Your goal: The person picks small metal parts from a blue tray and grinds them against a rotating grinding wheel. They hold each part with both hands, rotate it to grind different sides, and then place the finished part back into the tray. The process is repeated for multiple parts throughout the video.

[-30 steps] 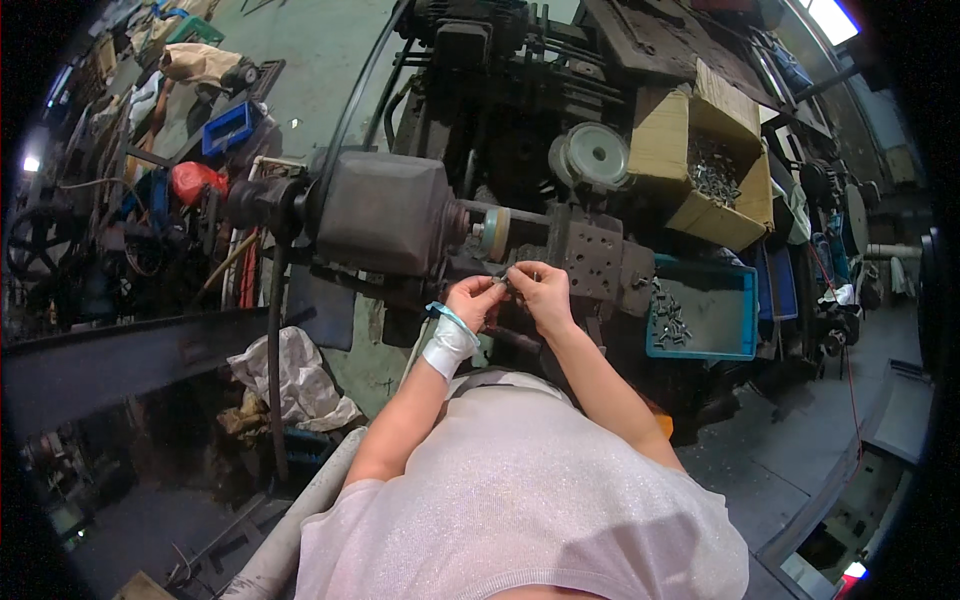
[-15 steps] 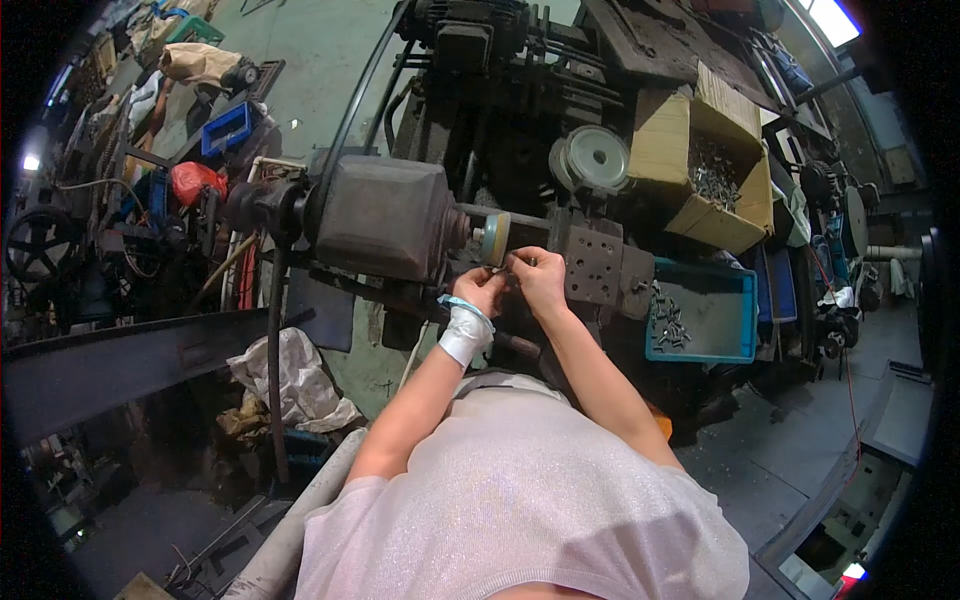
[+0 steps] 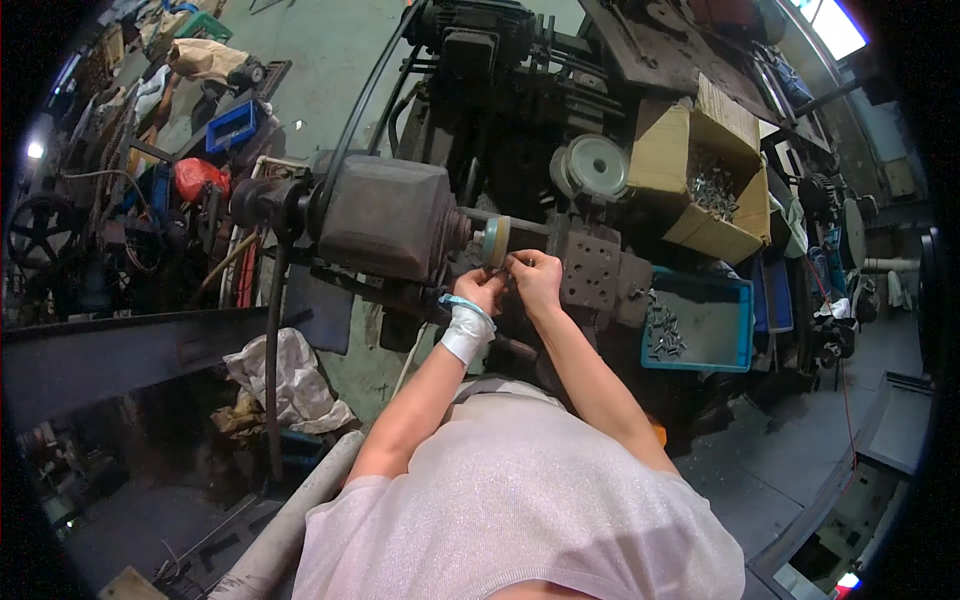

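Observation:
Both of my hands are close together just below a small round wheel (image 3: 495, 242), banded pale blue and tan, on the spindle of a dark machine (image 3: 385, 218). My left hand (image 3: 478, 290), with white wrapping and a light blue band at the wrist, has its fingers pinched. Beside it, my right hand (image 3: 536, 280) is closed too, thumb and fingertips pressed together near the wheel's lower edge. Whatever small piece sits between the fingertips is too small to make out. Right of my hands stands a dark metal block with holes (image 3: 590, 268).
A blue tray (image 3: 715, 335) with several small metal parts (image 3: 664, 330) stands to the right. Behind it is a cardboard box (image 3: 665, 140) holding many metal pieces. A grey pulley (image 3: 597, 166) sits above the block. A white sack (image 3: 285, 375) lies at lower left.
My hands stay pinched at the wheel's lower edge with hardly any movement. The whole view has shifted slightly.

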Motion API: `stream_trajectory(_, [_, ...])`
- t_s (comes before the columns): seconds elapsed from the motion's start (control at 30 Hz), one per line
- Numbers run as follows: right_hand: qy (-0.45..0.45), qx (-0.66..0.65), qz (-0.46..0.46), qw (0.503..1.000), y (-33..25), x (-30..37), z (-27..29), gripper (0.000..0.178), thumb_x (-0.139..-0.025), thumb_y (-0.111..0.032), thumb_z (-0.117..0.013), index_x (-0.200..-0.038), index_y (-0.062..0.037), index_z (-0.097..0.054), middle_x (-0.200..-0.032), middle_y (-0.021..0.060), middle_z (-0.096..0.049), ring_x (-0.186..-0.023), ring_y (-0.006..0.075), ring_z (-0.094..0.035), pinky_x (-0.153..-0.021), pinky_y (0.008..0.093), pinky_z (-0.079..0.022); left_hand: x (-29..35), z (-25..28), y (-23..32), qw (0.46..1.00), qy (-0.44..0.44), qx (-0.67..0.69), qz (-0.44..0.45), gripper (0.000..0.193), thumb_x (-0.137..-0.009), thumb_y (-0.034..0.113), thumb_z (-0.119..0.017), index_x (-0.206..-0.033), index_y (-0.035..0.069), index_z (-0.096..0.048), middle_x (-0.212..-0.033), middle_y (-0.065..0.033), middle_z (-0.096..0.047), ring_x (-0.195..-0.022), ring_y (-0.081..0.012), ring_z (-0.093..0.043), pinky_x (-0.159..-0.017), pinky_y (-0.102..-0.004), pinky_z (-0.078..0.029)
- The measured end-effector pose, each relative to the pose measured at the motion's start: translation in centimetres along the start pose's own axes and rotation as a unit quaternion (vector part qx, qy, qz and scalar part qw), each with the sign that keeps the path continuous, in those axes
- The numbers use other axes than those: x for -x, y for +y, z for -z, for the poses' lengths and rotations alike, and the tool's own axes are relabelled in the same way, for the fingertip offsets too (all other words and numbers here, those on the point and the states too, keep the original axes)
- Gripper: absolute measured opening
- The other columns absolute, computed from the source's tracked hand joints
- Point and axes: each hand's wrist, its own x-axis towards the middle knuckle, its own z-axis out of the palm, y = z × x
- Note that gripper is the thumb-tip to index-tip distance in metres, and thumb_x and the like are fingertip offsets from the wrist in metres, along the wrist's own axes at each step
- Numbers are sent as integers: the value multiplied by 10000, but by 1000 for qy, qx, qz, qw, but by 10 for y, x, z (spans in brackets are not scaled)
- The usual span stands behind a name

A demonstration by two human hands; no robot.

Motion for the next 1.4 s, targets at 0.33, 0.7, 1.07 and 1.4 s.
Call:
stream_trajectory(0.33, [-113,-160,-7,980,-24,27,25,151,-754,-98,-618,-856,13,-624,-619,-5,-546,-489,39,-449,-429,180,-329,21,28,13,941,-196,184,207,381,-866,394,-458,-892,20,-521,-755,-62,-573,-503,-98,-436,-415,-238,-382])
stream_trajectory(0.7, [-88,-134,-10,987,-18,29,22,157,-749,-115,-643,-837,12,-619,-626,-3,-552,-507,40,-461,-441,184,-343,13,23,6,978,-147,101,110,163,-804,214,-599,-816,55,-570,-648,-9,-550,-474,-74,-442,-406,-222,-363])
stream_trajectory(1.07, [-52,-63,-11,997,-14,11,10,149,-709,-93,-632,-757,47,-622,-593,31,-559,-500,77,-472,-446,236,-363,-1,14,-4,997,-65,-20,25,148,-775,154,-611,-718,23,-574,-616,-17,-568,-479,-81,-478,-412,-223,-361])
stream_trajectory(1.4, [-37,-60,-8,997,-6,4,6,147,-710,-93,-634,-755,46,-625,-606,30,-573,-553,72,-476,-492,230,-374,0,5,1,999,-21,-25,22,141,-775,132,-600,-698,16,-573,-634,-40,-590,-481,-92,-501,-402,-230,-379])
